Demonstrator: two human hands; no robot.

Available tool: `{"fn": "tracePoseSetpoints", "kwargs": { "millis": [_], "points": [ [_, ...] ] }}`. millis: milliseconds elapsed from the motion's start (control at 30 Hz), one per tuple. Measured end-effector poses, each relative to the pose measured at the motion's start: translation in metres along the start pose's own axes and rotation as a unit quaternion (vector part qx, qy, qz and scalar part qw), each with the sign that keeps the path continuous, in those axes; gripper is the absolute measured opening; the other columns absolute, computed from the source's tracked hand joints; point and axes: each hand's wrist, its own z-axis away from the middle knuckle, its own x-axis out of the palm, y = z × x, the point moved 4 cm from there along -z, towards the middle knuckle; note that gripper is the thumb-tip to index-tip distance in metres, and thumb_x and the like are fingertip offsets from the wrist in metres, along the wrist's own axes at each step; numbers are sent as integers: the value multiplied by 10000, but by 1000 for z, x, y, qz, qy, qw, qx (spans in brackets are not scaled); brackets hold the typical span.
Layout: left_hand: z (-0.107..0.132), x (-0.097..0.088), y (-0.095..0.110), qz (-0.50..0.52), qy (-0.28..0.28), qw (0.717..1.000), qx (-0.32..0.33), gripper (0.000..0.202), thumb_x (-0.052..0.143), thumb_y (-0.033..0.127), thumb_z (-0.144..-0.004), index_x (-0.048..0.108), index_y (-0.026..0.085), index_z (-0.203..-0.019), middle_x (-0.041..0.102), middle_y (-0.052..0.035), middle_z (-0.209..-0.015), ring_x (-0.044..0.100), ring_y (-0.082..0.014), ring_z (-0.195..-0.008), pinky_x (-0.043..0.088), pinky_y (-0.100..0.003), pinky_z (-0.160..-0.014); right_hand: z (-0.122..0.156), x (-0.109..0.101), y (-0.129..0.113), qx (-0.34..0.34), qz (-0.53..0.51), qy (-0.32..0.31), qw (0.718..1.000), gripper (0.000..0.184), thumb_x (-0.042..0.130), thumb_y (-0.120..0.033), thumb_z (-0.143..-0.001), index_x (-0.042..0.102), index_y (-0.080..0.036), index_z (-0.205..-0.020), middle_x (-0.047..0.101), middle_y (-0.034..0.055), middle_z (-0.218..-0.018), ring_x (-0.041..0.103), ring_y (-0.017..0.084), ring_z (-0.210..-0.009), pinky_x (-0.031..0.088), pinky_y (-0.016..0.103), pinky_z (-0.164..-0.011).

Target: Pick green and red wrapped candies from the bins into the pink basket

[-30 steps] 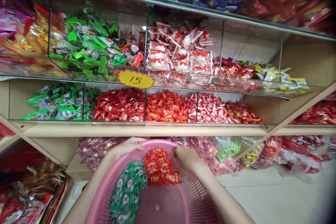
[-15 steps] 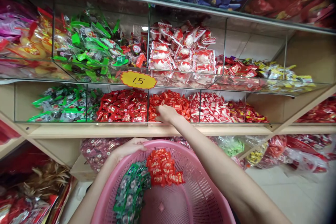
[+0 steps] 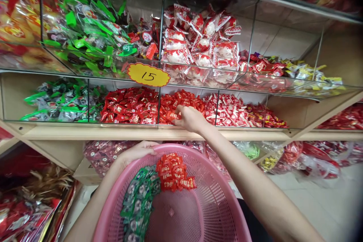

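Observation:
A pink plastic basket (image 3: 198, 230) is tilted toward me, its far rim near the shelf edge. My left hand (image 3: 138, 154) is closed over its upper left rim. Inside the basket, green-wrapped candies (image 3: 138, 204) line the left side and red-wrapped candies (image 3: 173, 172) sit in a pile at the far end. My right hand (image 3: 190, 118) is in the lower shelf bin of red-wrapped candies (image 3: 181, 100). Its fingers are curled around some of those candies, mostly hidden by the hand.
Glass dividers (image 3: 217, 107) split the shelf into bins, with a glass front and a wooden ledge (image 3: 85, 133). A yellow price tag (image 3: 148, 75) marked 15 hangs above. Red-and-white wrapped sweets (image 3: 202, 60) fill an upper bin. Bagged goods (image 3: 106, 155) lie under the shelf.
My right hand has drawn slightly back and right within the bin, fingers curled in. The view has shifted a little closer to the shelf. My left hand still holds the basket.

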Motion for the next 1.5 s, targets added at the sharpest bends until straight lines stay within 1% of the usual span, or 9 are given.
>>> {"fn": "tracePoseSetpoints", "kwargs": {
  "millis": [67, 133, 300, 467, 567, 867, 1133, 1300, 1500],
  "points": [
    [0, 1, 0, 0, -8, 1000, -2, 408, 617, 221, -640, 634, 134, -1038, 686, -38, -894, 605, -162, -790, 445, -235, -703, 27, 0, 6, 5, -32, 7, 999, 341, 503, -434, -781, 530, -184, -1013, 635, 72, -848, 573, 179, -735, 353, 254, -579],
    [1, 3, 0, 3, -14, 1000, -9, 420, 616, 230, -646, 626, 144, -1057, 686, -38, -918, 609, -163, -789, 448, -235, -697, 59, 11, 13, 22, -53, -11, 998, 333, 489, -442, -791, 526, -184, -998, 632, 61, -812, 568, 166, -688, 340, 248, -556],
    [2, 4, -1, 33, -20, 999, -16, 432, 607, 217, -656, 610, 145, -1082, 681, -45, -939, 613, -140, -719, 458, -236, -664, 133, 68, 25, 90, 1, -134, 987, 238, 493, -334, -796, 541, -167, -959, 651, 81, -819, 603, 210, -763, 363, 272, -585],
    [1, 4, -2, 32, -14, 999, -25, 431, 616, 224, -651, 612, 143, -1074, 681, -49, -927, 613, -135, -700, 464, -232, -654, 161, 100, 20, 118, 79, -231, 963, 238, 455, -189, -815, 568, -106, -1007, 672, 146, -877, 637, 263, -820, 430, 303, -614],
    [2, 4, -1, 19, -4, 1000, -25, 439, 619, 229, -645, 609, 132, -1073, 682, -51, -911, 613, -138, -698, 463, -232, -646, 160, 104, 16, 111, 92, -255, 956, 239, 445, -143, -817, 591, -86, -997, 671, 171, -906, 639, 276, -852, 463, 318, -654],
    [5, 4, 3, 6, 7, 1000, -28, 458, 625, 243, -628, 609, 129, -1072, 680, -42, -880, 606, -141, -679, 462, -239, -630, 148, 116, 16, 88, 96, -230, 964, 255, 414, -103, -795, 625, -78, -936, 674, 169, -883, 643, 261, -842, 482, 328, -675],
    [2, 0, -2, -3, -2, 1000, -7, 417, 604, 230, -644, 628, 152, -1053, 684, -31, -898, 599, -141, -709, 449, -226, -642, 148, 114, 18, 96, 51, -220, 969, 243, 442, -247, -845, 614, -110, -950, 666, 143, -910, 623, 246, -882, 438, 297, -715],
    [2, -1, 0, -29, 14, 999, 13, 362, 598, 208, -638, 660, 163, -991, 683, -11, -888, 588, -144, -746, 435, -216, -657, 130, 80, 21, 81, 57, -122, 988, 259, 401, -337, -872, 587, -184, -970, 658, 98, -871, 620, 210, -811, 393, 267, -628],
    [0, 0, -3, -13, -10, 1000, 8, 375, 591, 216, -650, 644, 161, -1017, 679, -10, -885, 572, -127, -710, 425, -208, -645, 66, 23, 25, 63, -27, 37, 997, 249, 386, -340, -871, 590, -197, -857, 639, 32, -705, 568, 143, -633, 323, 233, -564]
  ]
}}
